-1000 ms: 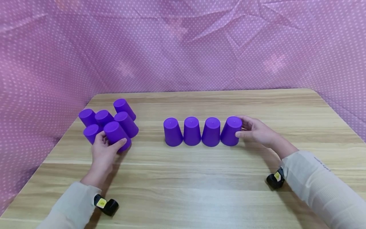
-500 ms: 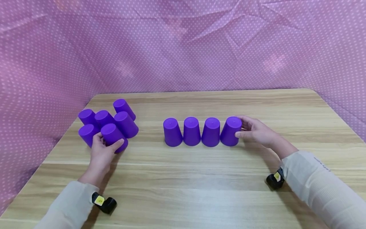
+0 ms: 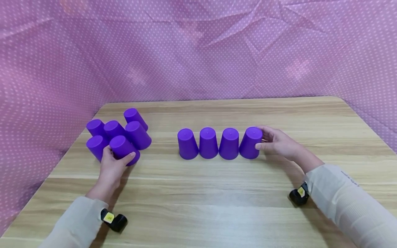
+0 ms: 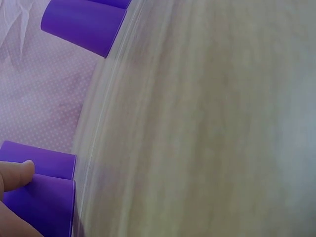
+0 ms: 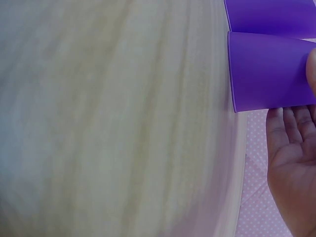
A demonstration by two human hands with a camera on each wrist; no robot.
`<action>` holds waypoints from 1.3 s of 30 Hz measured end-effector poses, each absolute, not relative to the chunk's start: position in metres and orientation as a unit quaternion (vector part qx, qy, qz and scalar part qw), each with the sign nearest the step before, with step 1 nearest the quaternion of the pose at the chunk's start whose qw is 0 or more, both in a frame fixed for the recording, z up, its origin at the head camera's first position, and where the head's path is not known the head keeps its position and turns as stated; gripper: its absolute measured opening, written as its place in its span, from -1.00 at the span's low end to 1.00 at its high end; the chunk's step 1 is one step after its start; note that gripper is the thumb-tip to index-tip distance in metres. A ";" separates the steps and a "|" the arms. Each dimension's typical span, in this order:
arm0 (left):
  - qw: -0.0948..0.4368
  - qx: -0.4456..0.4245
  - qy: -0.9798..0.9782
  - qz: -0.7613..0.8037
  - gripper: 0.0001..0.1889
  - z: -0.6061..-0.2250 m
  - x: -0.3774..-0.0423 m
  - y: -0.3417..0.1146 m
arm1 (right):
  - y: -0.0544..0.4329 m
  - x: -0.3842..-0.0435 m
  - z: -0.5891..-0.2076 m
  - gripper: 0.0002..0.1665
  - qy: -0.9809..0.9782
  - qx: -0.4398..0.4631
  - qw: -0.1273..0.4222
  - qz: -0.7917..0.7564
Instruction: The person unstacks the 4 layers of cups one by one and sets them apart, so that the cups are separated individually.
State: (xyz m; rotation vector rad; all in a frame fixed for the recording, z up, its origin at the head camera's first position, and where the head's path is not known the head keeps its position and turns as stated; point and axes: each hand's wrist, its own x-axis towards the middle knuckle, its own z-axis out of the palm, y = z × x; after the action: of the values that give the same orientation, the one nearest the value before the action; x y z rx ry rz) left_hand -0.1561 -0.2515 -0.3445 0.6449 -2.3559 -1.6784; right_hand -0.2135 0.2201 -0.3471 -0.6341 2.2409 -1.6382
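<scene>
My left hand (image 3: 110, 168) grips the front purple cup (image 3: 123, 148) of a cluster on the table's left side, thumb on its near right side. That cup stands upside down, as do the others around it. In the left wrist view the thumb (image 4: 19, 174) presses on the cup's wall. Over on the right, my right hand (image 3: 280, 144) holds the end cup (image 3: 250, 143) of a row, thumb in front and fingers behind. The right wrist view has this cup (image 5: 269, 74) with its rim at the table and fingers (image 5: 291, 123) along its side.
Three more upside-down cups stand side by side in the row, the leftmost cup (image 3: 187, 144) at mid-table. Several others form the left cluster, including a back cup (image 3: 135, 119). The wooden table (image 3: 198, 193) ends at a pink dotted curtain (image 3: 198, 51).
My left hand has shifted slightly left with its cup, and the cup at the cluster's left front has moved left too. The right hand and the row have stayed put.
</scene>
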 end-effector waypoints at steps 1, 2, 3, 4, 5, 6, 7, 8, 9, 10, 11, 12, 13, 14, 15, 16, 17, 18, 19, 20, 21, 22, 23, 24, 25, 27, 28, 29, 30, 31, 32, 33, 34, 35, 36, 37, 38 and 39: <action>0.089 0.217 -0.791 -0.565 -0.19 -0.344 -0.156 -0.251 | 0.220 -0.213 -0.347 -0.34 0.779 -0.220 0.147 -0.569; 0.091 0.218 -0.790 -0.566 -0.19 -0.343 -0.156 -0.251 | 0.220 -0.213 -0.347 -0.34 0.779 -0.220 0.147 -0.569; 0.096 0.217 -0.786 -0.571 -0.19 -0.342 -0.156 -0.251 | 0.220 -0.213 -0.347 -0.34 0.779 -0.220 0.147 -0.569; 0.103 0.215 -0.782 -0.576 -0.20 -0.340 -0.156 -0.251 | 0.220 -0.213 -0.347 -0.34 0.779 -0.221 0.147 -0.569; 0.111 0.214 -0.778 -0.580 -0.21 -0.339 -0.156 -0.251 | 0.220 -0.213 -0.347 -0.34 0.778 -0.221 0.147 -0.569; 0.121 0.209 -0.771 -0.589 -0.21 -0.337 -0.157 -0.251 | 0.220 -0.213 -0.347 -0.34 0.778 -0.221 0.147 -0.569; 0.133 0.204 -0.765 -0.596 -0.23 -0.335 -0.157 -0.251 | 0.220 -0.213 -0.347 -0.35 0.778 -0.222 0.147 -0.569; 0.149 0.198 -0.758 -0.603 -0.24 -0.333 -0.157 -0.250 | 0.220 -0.213 -0.347 -0.35 0.778 -0.222 0.147 -0.569; 0.164 0.191 -0.752 -0.609 -0.26 -0.331 -0.158 -0.250 | 0.220 -0.213 -0.347 -0.35 0.778 -0.223 0.147 -0.569; 0.177 0.185 -0.749 -0.611 -0.27 -0.329 -0.159 -0.250 | 0.220 -0.213 -0.347 -0.35 0.778 -0.223 0.146 -0.569; 0.189 0.178 -0.746 -0.613 -0.28 -0.327 -0.159 -0.249 | 0.220 -0.213 -0.347 -0.35 0.778 -0.223 0.146 -0.568; 0.199 0.172 -0.744 -0.615 -0.29 -0.325 -0.160 -0.249 | 0.220 -0.213 -0.347 -0.35 0.779 -0.223 0.145 -0.568; 0.206 0.167 -0.744 -0.614 -0.30 -0.323 -0.160 -0.248 | 0.220 -0.213 -0.347 -0.35 0.780 -0.222 0.144 -0.567; 0.212 0.161 -0.743 -0.614 -0.31 -0.321 -0.160 -0.248 | 0.219 -0.213 -0.347 -0.35 0.781 -0.221 0.143 -0.566; 0.215 0.155 -0.744 -0.614 -0.31 -0.319 -0.160 -0.247 | 0.219 -0.213 -0.347 -0.35 0.782 -0.220 0.143 -0.566; 0.217 0.149 -0.746 -0.612 -0.31 -0.317 -0.160 -0.246 | 0.219 -0.213 -0.346 -0.34 0.783 -0.219 0.143 -0.565; 0.219 0.142 -0.747 -0.611 -0.31 -0.314 -0.160 -0.244 | 0.219 -0.213 -0.346 -0.34 0.784 -0.218 0.142 -0.564; 0.222 0.136 -0.748 -0.611 -0.32 -0.312 -0.159 -0.243 | 0.219 -0.213 -0.346 -0.34 0.784 -0.216 0.143 -0.563; 0.226 0.127 -0.748 -0.610 -0.31 -0.310 -0.159 -0.241 | 0.219 -0.212 -0.346 -0.34 0.785 -0.216 0.142 -0.563; 0.230 0.120 -0.751 -0.607 -0.31 -0.308 -0.159 -0.239 | 0.219 -0.212 -0.346 -0.34 0.786 -0.215 0.143 -0.562; 0.234 0.113 -0.755 -0.602 -0.30 -0.306 -0.159 -0.237 | 0.219 -0.212 -0.346 -0.34 0.786 -0.215 0.143 -0.561; 0.238 0.106 -0.759 -0.596 -0.30 -0.304 -0.158 -0.235 | 0.219 -0.212 -0.346 -0.34 0.787 -0.215 0.143 -0.561; 0.242 0.096 -0.761 -0.594 -0.29 -0.302 -0.158 -0.233 | 0.219 -0.213 -0.346 -0.34 0.787 -0.214 0.144 -0.560; 0.245 0.088 -0.765 -0.589 -0.29 -0.300 -0.157 -0.230 | 0.219 -0.213 -0.346 -0.34 0.788 -0.213 0.144 -0.560; 0.246 0.082 -0.768 -0.585 -0.29 -0.298 -0.157 -0.228 | 0.219 -0.213 -0.346 -0.33 0.788 -0.213 0.144 -0.559; 0.247 0.067 -0.772 -0.582 -0.30 -0.294 -0.156 -0.224 | 0.219 -0.213 -0.346 -0.33 0.789 -0.212 0.146 -0.559; 0.247 0.061 -0.773 -0.582 -0.31 -0.293 -0.155 -0.221 | 0.219 -0.213 -0.346 -0.33 0.789 -0.211 0.146 -0.559; 0.246 0.055 -0.774 -0.581 -0.32 -0.291 -0.155 -0.219 | 0.219 -0.213 -0.346 -0.33 0.789 -0.210 0.147 -0.558; 0.245 0.049 -0.776 -0.579 -0.33 -0.290 -0.154 -0.216 | 0.219 -0.213 -0.346 -0.33 0.789 -0.210 0.147 -0.558; 0.244 0.043 -0.777 -0.579 -0.35 -0.288 -0.154 -0.213 | 0.219 -0.213 -0.346 -0.33 0.789 -0.210 0.148 -0.558; 0.244 0.036 -0.776 -0.581 -0.36 -0.287 -0.155 -0.211 | 0.219 -0.213 -0.346 -0.33 0.788 -0.210 0.149 -0.559; 0.242 0.030 -0.776 -0.582 -0.38 -0.287 -0.155 -0.208 | 0.219 -0.213 -0.346 -0.33 0.788 -0.210 0.150 -0.559; 0.240 0.025 -0.775 -0.584 -0.40 -0.286 -0.156 -0.205 | 0.219 -0.213 -0.346 -0.33 0.787 -0.211 0.150 -0.559; 0.237 0.019 -0.775 -0.586 -0.42 -0.286 -0.156 -0.202 | 0.219 -0.213 -0.346 -0.33 0.787 -0.212 0.150 -0.560; 0.236 0.011 -0.771 -0.591 -0.44 -0.285 -0.157 -0.199 | 0.219 -0.213 -0.346 -0.33 0.786 -0.212 0.150 -0.561; 0.233 0.005 -0.769 -0.595 -0.45 -0.285 -0.157 -0.196 | 0.219 -0.213 -0.346 -0.33 0.785 -0.213 0.150 -0.562; 0.230 -0.001 -0.767 -0.599 -0.46 -0.285 -0.157 -0.193 | 0.219 -0.213 -0.346 -0.33 0.785 -0.214 0.149 -0.562; 0.226 -0.005 -0.768 -0.599 -0.46 -0.285 -0.157 -0.190 | 0.219 -0.213 -0.346 -0.33 0.784 -0.215 0.149 -0.563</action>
State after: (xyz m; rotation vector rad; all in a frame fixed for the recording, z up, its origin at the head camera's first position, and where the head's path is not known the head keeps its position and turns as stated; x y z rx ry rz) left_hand -0.1569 -0.1905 -0.2850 -0.0133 -2.1179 -1.6520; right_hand -0.2134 0.2195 -0.3463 -0.6170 2.2529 -1.6183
